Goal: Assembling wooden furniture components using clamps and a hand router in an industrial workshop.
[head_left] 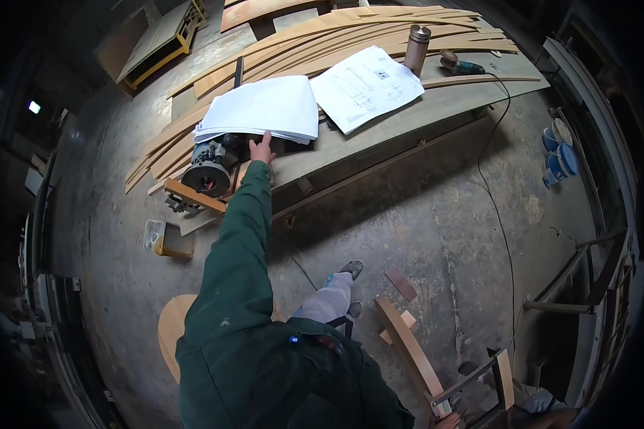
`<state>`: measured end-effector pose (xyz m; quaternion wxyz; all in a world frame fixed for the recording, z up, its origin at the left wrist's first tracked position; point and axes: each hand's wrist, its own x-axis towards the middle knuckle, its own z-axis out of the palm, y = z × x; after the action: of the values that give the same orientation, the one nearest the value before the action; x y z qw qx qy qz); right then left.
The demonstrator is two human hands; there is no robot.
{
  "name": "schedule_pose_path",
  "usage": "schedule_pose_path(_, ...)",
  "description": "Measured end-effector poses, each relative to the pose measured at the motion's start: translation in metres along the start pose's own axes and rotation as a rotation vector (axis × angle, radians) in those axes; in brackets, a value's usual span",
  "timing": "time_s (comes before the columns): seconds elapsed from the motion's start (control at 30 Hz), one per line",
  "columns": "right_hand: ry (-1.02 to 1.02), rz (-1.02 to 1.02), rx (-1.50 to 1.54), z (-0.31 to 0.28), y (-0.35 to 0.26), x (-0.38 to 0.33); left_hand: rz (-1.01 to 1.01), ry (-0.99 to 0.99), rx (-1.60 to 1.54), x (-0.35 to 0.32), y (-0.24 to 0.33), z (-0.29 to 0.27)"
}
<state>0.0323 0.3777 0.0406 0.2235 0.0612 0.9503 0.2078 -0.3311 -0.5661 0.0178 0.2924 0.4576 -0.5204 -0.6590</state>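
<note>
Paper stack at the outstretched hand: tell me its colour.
The paper stack is white; it shows best in the head view.

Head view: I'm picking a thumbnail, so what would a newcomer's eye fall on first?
Probably the bright white paper stack and, just right of it, the sheets with line drawings, both on the long workbench. Next comes the green sleeve stretching up from below, its left hand at the stack's near edge. Beyond the papers, long wooden strips spread across the bench.

White sheets [265, 107] partly hide a dark object [298, 146] — perhaps a tool.
</note>
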Motion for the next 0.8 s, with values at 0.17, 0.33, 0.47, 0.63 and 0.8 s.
schedule_pose_path(0.17,0.297,-0.024,0.000,0.036,0.011,-0.004,0.264,0.240,-0.294,0.051,0.060,0.056)
schedule_pose_path(0.33,0.454,-0.024,-0.047,0.042,0.007,0.001,0.713,-0.156,0.427,0.055,0.121,0.143)
schedule_pose_path(0.47,0.575,-0.100,-0.085,0.031,0.007,0.000,1.191,-0.196,0.818,0.007,0.121,0.231)
schedule_pose_path(0.63,0.457,-0.040,-0.183,0.089,0.025,-0.014,1.006,-0.386,1.362,-0.020,0.037,0.263)
schedule_pose_path(0.8,0.207,0.117,-0.064,0.061,0.006,-0.001,0.842,-0.404,1.691,-0.038,0.005,0.240)
